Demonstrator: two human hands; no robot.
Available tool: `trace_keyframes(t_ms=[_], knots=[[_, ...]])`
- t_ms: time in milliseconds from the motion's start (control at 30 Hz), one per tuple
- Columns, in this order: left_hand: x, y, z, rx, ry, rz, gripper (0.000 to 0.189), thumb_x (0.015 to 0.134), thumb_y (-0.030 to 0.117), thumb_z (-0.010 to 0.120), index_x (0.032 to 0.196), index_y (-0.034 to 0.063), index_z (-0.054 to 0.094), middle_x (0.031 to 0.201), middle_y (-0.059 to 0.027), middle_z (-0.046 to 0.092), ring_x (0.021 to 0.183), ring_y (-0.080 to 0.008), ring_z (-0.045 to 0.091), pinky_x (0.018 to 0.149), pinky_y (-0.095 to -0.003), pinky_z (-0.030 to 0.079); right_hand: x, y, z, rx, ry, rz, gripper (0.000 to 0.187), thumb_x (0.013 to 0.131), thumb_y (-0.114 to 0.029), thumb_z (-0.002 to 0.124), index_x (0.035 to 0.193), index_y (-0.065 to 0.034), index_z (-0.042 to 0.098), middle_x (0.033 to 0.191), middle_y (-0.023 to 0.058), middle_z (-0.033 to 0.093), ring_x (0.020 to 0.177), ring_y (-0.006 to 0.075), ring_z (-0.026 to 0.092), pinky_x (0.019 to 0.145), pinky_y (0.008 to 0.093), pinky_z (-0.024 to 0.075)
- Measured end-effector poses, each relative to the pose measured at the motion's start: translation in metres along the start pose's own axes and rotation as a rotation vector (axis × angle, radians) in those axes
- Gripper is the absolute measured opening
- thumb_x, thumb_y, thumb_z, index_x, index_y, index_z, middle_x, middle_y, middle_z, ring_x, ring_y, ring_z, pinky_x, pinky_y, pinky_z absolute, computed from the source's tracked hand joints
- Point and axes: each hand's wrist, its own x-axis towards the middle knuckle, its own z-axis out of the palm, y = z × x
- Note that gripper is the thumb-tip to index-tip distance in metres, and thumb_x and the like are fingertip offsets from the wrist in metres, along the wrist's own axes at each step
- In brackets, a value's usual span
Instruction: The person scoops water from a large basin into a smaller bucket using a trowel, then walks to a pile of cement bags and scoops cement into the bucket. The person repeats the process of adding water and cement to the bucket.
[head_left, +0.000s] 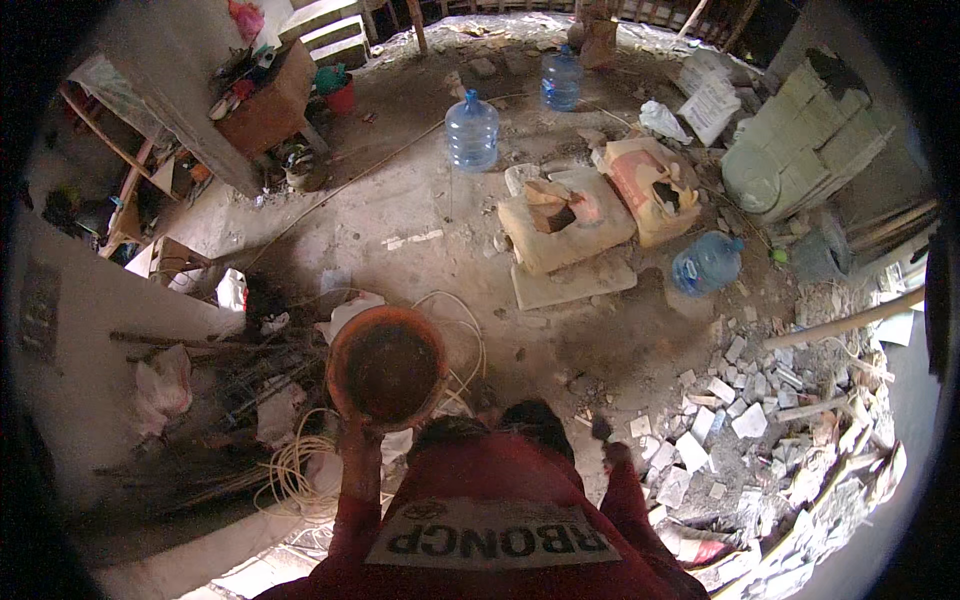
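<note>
My left hand grips the near rim of a round orange bucket, held out in front of my left side. Its inside looks dark, and I cannot tell what it contains. Low at my right side, my right hand is closed around a small dark tool, possibly a trowel; its shape is blurred. Both arms are in red sleeves. Below the bucket, a coil of pale cable lies on the floor near my left forearm.
Torn paper sacks lie ahead, with large blue water bottles around them. Broken tile rubble covers the floor at right, under a wooden pole. A pale green drum stands far right. Rods and scraps clutter the left.
</note>
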Motion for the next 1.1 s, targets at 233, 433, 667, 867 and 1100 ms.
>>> trace_keyframes(t_ms=[233, 433, 667, 867, 1100], knots=[[0.134, 0.081, 0.074, 1.195, -0.135, 0.855, 0.02, 0.088, 0.016, 0.077, 0.102, 0.0062, 0.065, 0.092, -0.0119, 0.07, 0.082, -0.0286, 0.072, 0.066, -0.0416, 0.055, -0.001, -0.232, 0.029, 0.172, -0.534, 0.279, 0.034, 0.096, -0.041, 0.064, 0.1, -0.0085, 0.074, 0.086, 0.0133, 0.075, 0.078, 0.0291, 0.073, 0.068, 0.0454, 0.0584], [0.273, 0.137, 0.197, 1.09, -0.107, 0.695, 0.02, 0.089, 0.015, 0.075, 0.105, 0.0051, 0.067, 0.096, -0.0142, 0.072, 0.085, -0.0296, 0.073, 0.069, -0.0422, 0.056, 0.161, -0.363, 0.004, 0.15, -0.546, 0.265, 0.043, 0.098, -0.046, 0.061, 0.105, -0.0054, 0.072, 0.082, 0.0125, 0.073, 0.072, 0.0272, 0.071, 0.063, 0.0445, 0.0562], [0.426, 0.194, 0.368, 0.978, -0.229, 0.489, 0.02, 0.092, 0.015, 0.074, 0.109, 0.0041, 0.07, 0.101, -0.0136, 0.072, 0.088, -0.0281, 0.072, 0.074, -0.0415, 0.057, 0.43, -0.532, -0.115, 0.954, -0.196, 0.144, 0.053, 0.101, -0.053, 0.058, 0.111, -0.0019, 0.071, 0.077, 0.0117, 0.071, 0.065, 0.025, 0.069, 0.057, 0.0435, 0.0535], [0.535, 0.258, 0.524, 0.119, -0.093, 0.1, 0.017, 0.097, 0.021, 0.07, 0.098, 0.0046, 0.067, 0.089, -0.0003, 0.059, 0.079, -0.013, 0.057, 0.072, -0.0313, 0.053, 0.544, -0.783, -0.201, 0.503, 0.011, -0.339, 0.041, 0.097, -0.033, 0.069, 0.13, -0.0091, 0.064, 0.08, 0.0099, 0.071, 0.063, 0.0206, 0.067, 0.058, 0.0378, 0.0547], [0.762, 0.239, 0.63, 0.556, -0.402, 0.357, 0.028, 0.087, 0.001, 0.078, 0.111, 0.004, 0.064, 0.089, -0.0046, 0.063, 0.081, -0.0171, 0.062, 0.07, -0.0319, 0.053, 0.637, -0.772, -0.15, 0.504, -0.046, 0.06, 0.044, 0.099, -0.047, 0.059, 0.107, -0.006, 0.072, 0.086, 0.0171, 0.074, 0.075, 0.029, 0.072, 0.068, 0.0443, 0.0577]])
